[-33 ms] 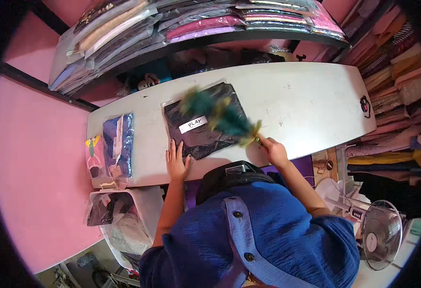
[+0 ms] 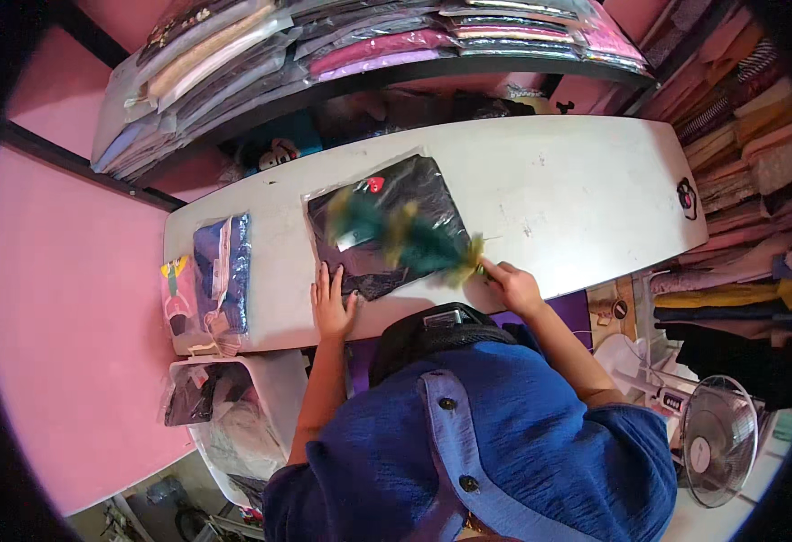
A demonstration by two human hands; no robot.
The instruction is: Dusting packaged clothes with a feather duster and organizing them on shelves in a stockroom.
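Note:
A dark garment sealed in a clear plastic packet lies on the white table. My left hand rests flat, fingers apart, on the packet's near left corner. My right hand grips the handle of a green and yellow feather duster. The duster's blurred head lies across the packet. A second packet with a blue garment sits at the table's left end, on top of another packet with a colourful print.
Shelves behind the table carry stacks of bagged garments. Folded fabrics are piled at the right. A white bin with plastic bags stands at the lower left, and a white fan at the lower right.
The duster's blurred head has shifted slightly toward me over the packet. Both hands stay where they were.

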